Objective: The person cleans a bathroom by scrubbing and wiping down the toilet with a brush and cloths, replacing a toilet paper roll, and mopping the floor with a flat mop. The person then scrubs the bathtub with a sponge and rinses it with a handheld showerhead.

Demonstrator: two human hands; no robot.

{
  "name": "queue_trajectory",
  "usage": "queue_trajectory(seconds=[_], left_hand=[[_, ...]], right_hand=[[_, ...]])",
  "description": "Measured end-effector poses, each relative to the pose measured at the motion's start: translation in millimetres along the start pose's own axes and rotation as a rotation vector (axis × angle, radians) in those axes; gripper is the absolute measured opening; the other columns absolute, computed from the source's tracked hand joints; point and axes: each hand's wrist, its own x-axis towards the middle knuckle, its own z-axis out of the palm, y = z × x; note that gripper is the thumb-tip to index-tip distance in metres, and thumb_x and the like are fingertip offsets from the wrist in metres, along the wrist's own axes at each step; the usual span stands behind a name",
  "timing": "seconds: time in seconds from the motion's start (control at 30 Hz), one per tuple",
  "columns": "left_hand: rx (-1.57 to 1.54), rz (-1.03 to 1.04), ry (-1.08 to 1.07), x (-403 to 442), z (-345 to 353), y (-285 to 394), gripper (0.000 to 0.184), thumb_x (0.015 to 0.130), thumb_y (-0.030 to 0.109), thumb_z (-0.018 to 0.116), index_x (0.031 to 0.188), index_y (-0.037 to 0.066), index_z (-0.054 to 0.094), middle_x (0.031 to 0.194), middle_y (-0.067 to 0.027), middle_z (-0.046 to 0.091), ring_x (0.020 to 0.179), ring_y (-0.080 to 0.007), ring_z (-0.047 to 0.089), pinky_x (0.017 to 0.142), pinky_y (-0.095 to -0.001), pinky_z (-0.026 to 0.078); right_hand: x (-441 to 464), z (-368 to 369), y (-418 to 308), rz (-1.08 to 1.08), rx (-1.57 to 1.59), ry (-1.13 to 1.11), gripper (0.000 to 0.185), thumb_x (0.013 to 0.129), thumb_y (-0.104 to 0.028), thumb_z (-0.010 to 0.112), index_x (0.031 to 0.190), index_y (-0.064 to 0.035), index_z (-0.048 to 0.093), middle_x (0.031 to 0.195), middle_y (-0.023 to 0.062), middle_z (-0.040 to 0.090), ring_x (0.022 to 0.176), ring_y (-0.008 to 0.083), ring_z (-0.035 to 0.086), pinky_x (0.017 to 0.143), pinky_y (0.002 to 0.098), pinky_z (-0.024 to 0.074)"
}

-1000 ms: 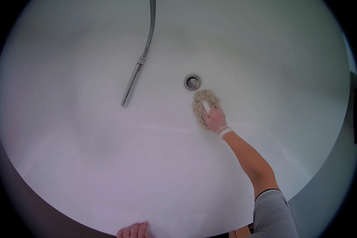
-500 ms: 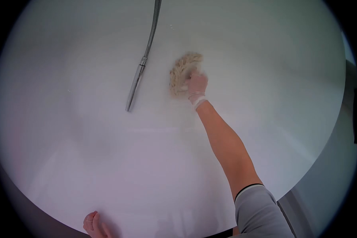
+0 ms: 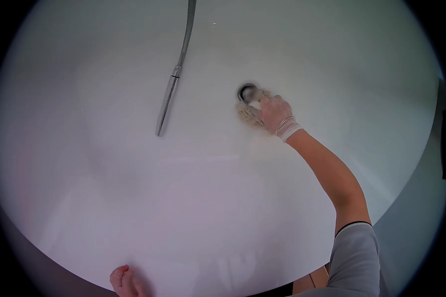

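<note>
Head view: our gloved right grip (image 3: 276,114) is closed on a shaggy pad (image 3: 248,115), which lies beneath it against the tub (image 3: 183,208). Half a second ago pad and grip hid the drain (image 3: 247,93); now we see it just beyond the grip, so our wiping falls around its edge. Our left grip (image 3: 126,281) is curled by the near rim; holding or merely resting, we cannot tell.

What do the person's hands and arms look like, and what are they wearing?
The right hand wears a thin, see-through glove, wrinkled into whitish folds at the wrist. The right forearm is bare, and higher up comes a short grey sleeve with a black edge and a thin pale line. Only part of the left hand shows, so I can't tell if it's gloved.
</note>
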Motion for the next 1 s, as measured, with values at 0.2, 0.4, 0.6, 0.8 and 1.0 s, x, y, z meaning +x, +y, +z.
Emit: queue_trajectory(seconds=[0.2, 0.4, 0.6, 0.8, 1.0], left_hand=[[0.035, 0.020, -0.019, -2.6, 1.0, -2.3, 0.025, 0.084, 0.007, 0.051, 0.107, -0.001, 0.059, 0.115, -0.0189, 0.054, 0.104, -0.0339, 0.052, 0.091, -0.0424, 0.042], [0.047, 0.018, -0.006, -2.8, 0.3, 0.2, 0.023, 0.085, 0.005, 0.050, 0.105, -0.002, 0.059, 0.110, -0.0184, 0.057, 0.104, -0.0321, 0.053, 0.090, -0.0420, 0.043], [0.053, 0.019, 0.008, -2.2, 4.9, -6.3, 0.024, 0.083, 0.002, 0.052, 0.105, -0.001, 0.060, 0.111, -0.0175, 0.056, 0.103, -0.0311, 0.053, 0.090, -0.0394, 0.044], [0.071, 0.040, -0.025, -1.5, 0.6, -14.4, 0.026, 0.083, 0.003, 0.050, 0.106, 0.000, 0.061, 0.110, -0.0170, 0.056, 0.101, -0.0307, 0.054, 0.090, -0.0383, 0.044], [0.046, 0.017, -0.063, 1.5, -1.0, -8.9, 0.025, 0.083, 0.005, 0.049, 0.104, -0.001, 0.062, 0.109, -0.0172, 0.057, 0.100, -0.0309, 0.054, 0.088, -0.0386, 0.045]], right_hand=[[40.1, -19.5, 36.4, -0.073, -0.161, 0.249, 0.021, 0.075, -0.022, 0.067, 0.086, -0.0079, 0.055, 0.072, 0.0107, 0.062, 0.080, 0.0272, 0.061, 0.075, 0.0409, 0.0498], [18.2, -18.9, 23.0, -0.046, 0.220, 0.416, 0.040, 0.075, -0.023, 0.068, 0.111, -0.0086, 0.057, 0.082, 0.0114, 0.066, 0.079, 0.0288, 0.063, 0.074, 0.0403, 0.0483], [-27.2, 12.3, -9.3, 0.076, 0.142, 0.128, 0.024, 0.076, -0.024, 0.065, 0.092, -0.0074, 0.057, 0.073, 0.0139, 0.065, 0.070, 0.0307, 0.065, 0.061, 0.0440, 0.0492], [-0.5, 0.4, 20.7, 0.087, 0.048, 0.179, 0.021, 0.075, -0.021, 0.065, 0.087, -0.0077, 0.055, 0.062, 0.0114, 0.062, 0.058, 0.0303, 0.063, 0.056, 0.0431, 0.0479], [-6.1, 1.4, -0.1, 0.166, 0.055, 0.144, 0.024, 0.074, -0.022, 0.067, 0.090, -0.0063, 0.059, 0.067, 0.0120, 0.064, 0.063, 0.0310, 0.063, 0.069, 0.0437, 0.0490]])
